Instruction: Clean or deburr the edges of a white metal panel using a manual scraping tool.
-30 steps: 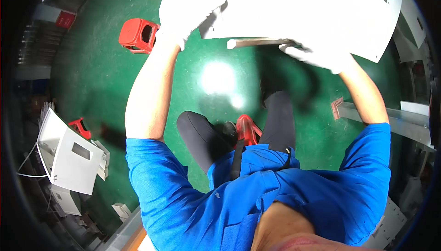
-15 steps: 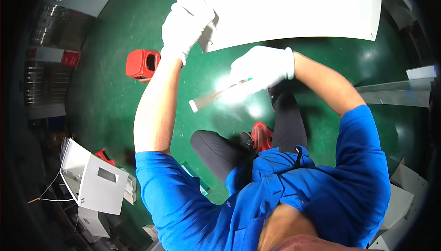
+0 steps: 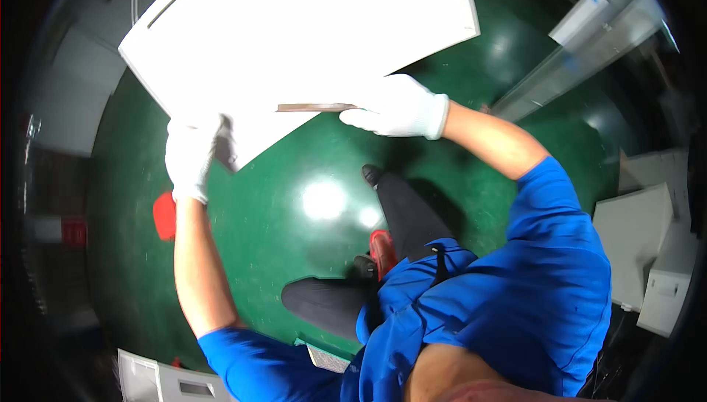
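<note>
A large white panel (image 3: 317, 26) fills the upper part of the head view, its near corner pointing toward me. My left hand (image 3: 188, 155), in a white glove, is closed on the panel's left edge close to that corner; the fingertips are hard to make out against the white. In my gloved right hand (image 3: 401, 106) is a thin, flat brown bar (image 3: 313, 107), its free end pointing left. The bar lies over or along the panel's near edge; whether it touches cannot be told. What kind of tool it is does not show.
A red stool (image 3: 163, 216) stands on the green floor beyond my left forearm. Long metal profiles (image 3: 582, 48) lie at the upper right. White metal housings (image 3: 633, 240) are at the far right, another white housing (image 3: 169, 380) at the lower left. Something red (image 3: 382, 253) shows between my legs.
The view has turned, and the panel now reaches farther left. My right hand has brought the bar from over the floor up to the panel's near edge. My left hand stays near the panel's corner.
</note>
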A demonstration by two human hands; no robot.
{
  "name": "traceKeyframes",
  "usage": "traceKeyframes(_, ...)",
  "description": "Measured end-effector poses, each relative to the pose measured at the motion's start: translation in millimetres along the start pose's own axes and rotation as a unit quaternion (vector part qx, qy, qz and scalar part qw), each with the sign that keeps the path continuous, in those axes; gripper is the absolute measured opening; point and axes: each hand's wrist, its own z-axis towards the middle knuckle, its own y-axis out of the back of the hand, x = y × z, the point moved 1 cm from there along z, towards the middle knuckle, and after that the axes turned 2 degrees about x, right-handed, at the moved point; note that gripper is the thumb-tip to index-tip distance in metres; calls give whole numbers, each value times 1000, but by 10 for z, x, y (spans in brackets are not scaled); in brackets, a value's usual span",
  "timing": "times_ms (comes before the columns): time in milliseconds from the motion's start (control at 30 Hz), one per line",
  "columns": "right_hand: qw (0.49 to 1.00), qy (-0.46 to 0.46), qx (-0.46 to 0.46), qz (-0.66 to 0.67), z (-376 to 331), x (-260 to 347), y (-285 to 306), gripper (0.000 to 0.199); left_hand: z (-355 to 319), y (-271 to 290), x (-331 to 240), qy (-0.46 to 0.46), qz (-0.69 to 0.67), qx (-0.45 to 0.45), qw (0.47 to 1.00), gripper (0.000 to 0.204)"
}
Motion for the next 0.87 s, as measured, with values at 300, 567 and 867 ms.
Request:
traceKeyframes(300, 964, 18, -253, -81, -21, -547, -269, 38, 209, -173, 220, 20, 27, -109, 994, 63)
traceKeyframes(567, 925, -9, -373, -75, -197, -1137, -58, 34, 185, -129, 79, 63, 73, -112, 989, 64)
traceKeyframes(867, 910, -158, -360, -131, -185, -1535, 145, 31, 161, -183, 118, 39, 116, -144, 982, 76)
